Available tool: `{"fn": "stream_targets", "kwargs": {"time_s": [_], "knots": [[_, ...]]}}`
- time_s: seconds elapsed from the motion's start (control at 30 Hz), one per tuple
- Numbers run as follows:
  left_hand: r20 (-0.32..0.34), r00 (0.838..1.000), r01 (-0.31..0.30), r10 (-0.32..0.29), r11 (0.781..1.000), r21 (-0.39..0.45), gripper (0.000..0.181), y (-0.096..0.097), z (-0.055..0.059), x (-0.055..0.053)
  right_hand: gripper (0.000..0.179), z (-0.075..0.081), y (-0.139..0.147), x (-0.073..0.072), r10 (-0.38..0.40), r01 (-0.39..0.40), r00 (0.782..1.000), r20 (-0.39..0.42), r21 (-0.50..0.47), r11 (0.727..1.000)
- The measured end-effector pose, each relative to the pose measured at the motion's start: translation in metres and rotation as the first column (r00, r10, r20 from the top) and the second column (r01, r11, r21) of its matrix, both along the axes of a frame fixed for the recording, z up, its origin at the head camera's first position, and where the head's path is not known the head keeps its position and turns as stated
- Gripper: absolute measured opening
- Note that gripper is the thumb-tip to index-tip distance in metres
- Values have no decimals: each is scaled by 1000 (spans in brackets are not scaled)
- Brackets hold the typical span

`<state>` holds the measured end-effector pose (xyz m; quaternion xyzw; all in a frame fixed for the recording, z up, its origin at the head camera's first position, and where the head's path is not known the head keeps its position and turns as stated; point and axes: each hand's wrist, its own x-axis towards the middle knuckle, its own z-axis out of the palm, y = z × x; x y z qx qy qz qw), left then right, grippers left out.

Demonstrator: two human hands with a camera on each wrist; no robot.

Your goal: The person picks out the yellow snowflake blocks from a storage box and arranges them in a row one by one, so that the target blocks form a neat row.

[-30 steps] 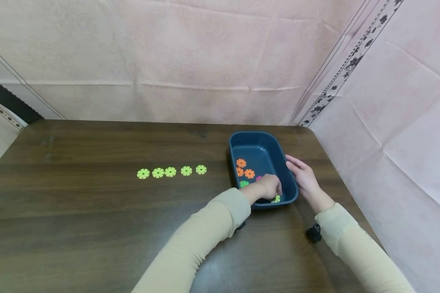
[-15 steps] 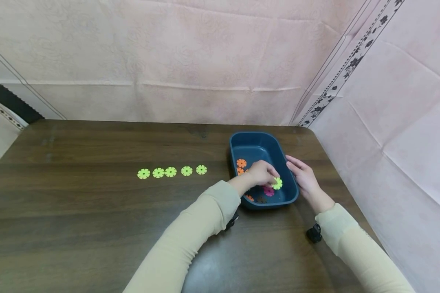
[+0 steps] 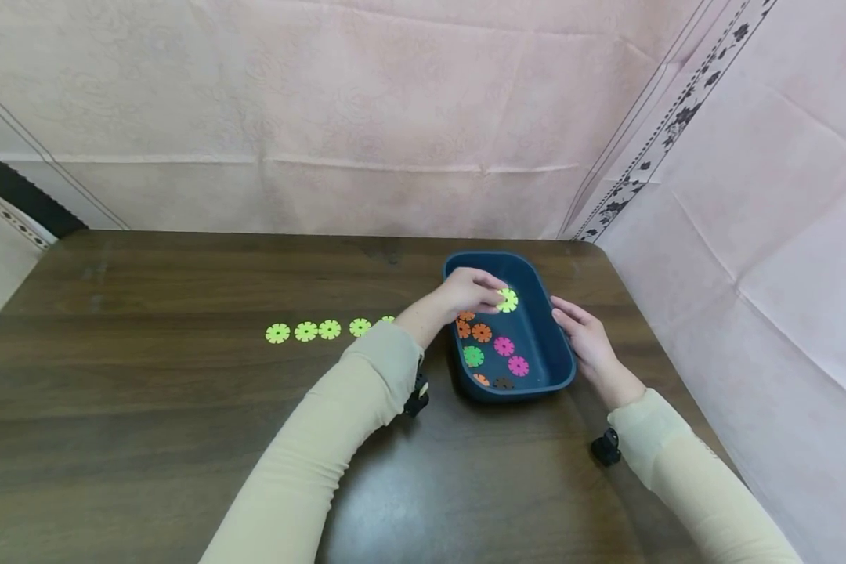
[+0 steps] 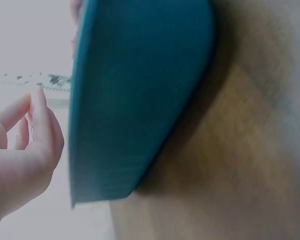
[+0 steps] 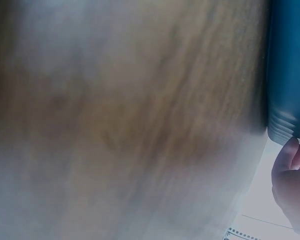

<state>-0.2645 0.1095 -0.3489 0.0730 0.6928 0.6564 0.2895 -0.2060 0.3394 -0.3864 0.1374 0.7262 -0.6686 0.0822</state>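
My left hand point(image 3: 465, 291) pinches a yellow-green flower-shaped disc point(image 3: 508, 300) by its edge, above the far part of a dark blue plastic bin point(image 3: 536, 345). In the left wrist view the thumb and fingertips point(image 4: 38, 95) meet beside the bin's wall. Inside the bin lie several orange discs point(image 3: 482, 333), a green disc point(image 3: 473, 356), two magenta discs point(image 3: 518, 366) and a dark brown disc point(image 3: 504, 383). At the bin's right side my right hand point(image 3: 592, 345) rests extended fingers against the outer wall, which the right wrist view also shows.
A row of several yellow-green discs point(image 3: 306, 331) lies flat on the brown wooden table point(image 3: 148, 392), left of the bin. The left sleeve point(image 3: 381, 360) partly covers its right end. Pale cloth point(image 3: 324, 117) hangs behind the table and along its right side.
The left hand has lifted a yellow-green disc from the near end of the bin and moved away toward the far end, uncovering the magenta and green discs. The right hand stays put.
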Motion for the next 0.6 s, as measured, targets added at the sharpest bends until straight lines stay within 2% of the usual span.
{"fn": "stream_targets", "kwargs": {"time_s": [0.3,0.6], "knots": [[10,996,-90,90,996,23,33,-32,20,-9,58,1,-1,0,12,-12,1000,-4,-3,1000],[69,985,-164,160,985,52,35,-59,25,-17,59,1,-1,0,0,0,1000,4,11,1000]]}}
